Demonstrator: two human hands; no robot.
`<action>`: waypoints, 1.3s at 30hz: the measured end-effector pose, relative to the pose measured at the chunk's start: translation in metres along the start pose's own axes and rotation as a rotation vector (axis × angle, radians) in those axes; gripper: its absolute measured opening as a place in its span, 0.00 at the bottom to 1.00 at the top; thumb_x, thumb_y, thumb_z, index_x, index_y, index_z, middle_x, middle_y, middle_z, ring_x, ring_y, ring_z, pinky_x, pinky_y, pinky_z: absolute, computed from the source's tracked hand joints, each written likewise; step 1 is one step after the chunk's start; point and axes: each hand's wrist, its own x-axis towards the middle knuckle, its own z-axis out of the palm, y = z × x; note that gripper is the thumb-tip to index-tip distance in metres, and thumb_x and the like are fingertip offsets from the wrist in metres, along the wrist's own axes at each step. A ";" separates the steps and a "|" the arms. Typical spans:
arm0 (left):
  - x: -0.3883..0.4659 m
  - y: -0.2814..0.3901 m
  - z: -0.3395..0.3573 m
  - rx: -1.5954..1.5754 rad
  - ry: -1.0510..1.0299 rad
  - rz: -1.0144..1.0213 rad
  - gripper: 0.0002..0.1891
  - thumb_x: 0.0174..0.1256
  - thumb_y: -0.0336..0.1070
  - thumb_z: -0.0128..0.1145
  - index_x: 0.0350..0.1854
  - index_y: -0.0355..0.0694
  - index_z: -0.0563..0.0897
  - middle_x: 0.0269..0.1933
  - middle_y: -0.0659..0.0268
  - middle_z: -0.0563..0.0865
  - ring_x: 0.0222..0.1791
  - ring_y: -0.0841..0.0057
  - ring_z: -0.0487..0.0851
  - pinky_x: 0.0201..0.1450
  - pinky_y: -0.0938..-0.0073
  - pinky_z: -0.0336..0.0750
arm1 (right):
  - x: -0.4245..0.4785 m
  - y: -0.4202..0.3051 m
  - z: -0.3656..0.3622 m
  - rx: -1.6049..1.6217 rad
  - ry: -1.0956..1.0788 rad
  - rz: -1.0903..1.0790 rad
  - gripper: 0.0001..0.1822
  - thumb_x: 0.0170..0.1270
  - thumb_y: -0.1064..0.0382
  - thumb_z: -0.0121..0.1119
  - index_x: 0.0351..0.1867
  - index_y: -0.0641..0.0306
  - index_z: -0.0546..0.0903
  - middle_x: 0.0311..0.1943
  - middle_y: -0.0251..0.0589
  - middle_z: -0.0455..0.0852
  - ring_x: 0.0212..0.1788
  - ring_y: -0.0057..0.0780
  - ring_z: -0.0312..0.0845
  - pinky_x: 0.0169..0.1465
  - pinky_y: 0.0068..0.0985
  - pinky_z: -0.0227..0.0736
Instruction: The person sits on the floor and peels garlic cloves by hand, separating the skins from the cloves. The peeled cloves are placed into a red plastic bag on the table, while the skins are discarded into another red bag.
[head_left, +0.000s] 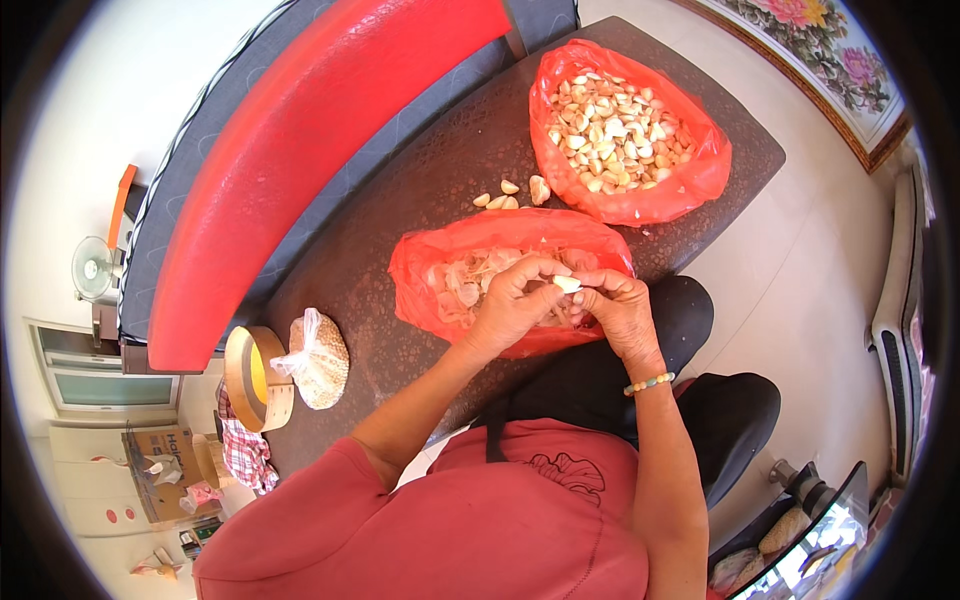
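Between my two hands, above a red plastic bag (431, 300) of papery garlic skins (465, 285), is a pale garlic clove (567, 284). The thumb and forefinger of my left hand (517, 304) pinch it from the left. My right hand (616, 307), with a beaded bracelet (649, 384) on its wrist, touches its other side with the fingertips. Behind stands a second open red plastic bag (705, 176), full of garlic cloves (615, 135). Several loose cloves (509, 187) and a partial garlic bulb (538, 190) lie on the dark tabletop beside the bags.
On the table (375, 300) at the left stand a tied clear bag of small beans or grains (322, 364) and a round wooden sieve (259, 379), near a plaid cloth (244, 450). A red-topped bench or sofa (300, 150) runs along the table's far left side.
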 end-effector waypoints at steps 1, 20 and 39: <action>0.000 0.002 0.001 -0.030 -0.004 -0.012 0.09 0.67 0.28 0.56 0.47 0.34 0.78 0.42 0.66 0.82 0.40 0.83 0.80 0.41 0.81 0.76 | 0.000 0.000 -0.001 -0.014 0.010 -0.001 0.09 0.61 0.74 0.61 0.42 0.69 0.83 0.29 0.37 0.85 0.26 0.17 0.78 0.30 0.15 0.77; -0.001 -0.005 0.003 -0.293 0.037 -0.322 0.10 0.69 0.33 0.54 0.47 0.35 0.78 0.33 0.71 0.78 0.22 0.88 0.70 0.23 0.85 0.66 | 0.007 0.003 -0.001 -0.060 -0.070 -0.177 0.16 0.54 0.72 0.68 0.46 0.68 0.84 0.41 0.37 0.84 0.36 0.20 0.79 0.42 0.18 0.75; 0.012 0.003 -0.001 0.456 0.040 0.280 0.11 0.52 0.15 0.59 0.35 0.36 0.83 0.41 0.65 0.80 0.37 0.79 0.80 0.38 0.82 0.76 | 0.007 0.004 0.001 0.016 -0.059 -0.110 0.15 0.49 0.73 0.71 0.40 0.68 0.82 0.30 0.37 0.86 0.30 0.20 0.81 0.33 0.19 0.77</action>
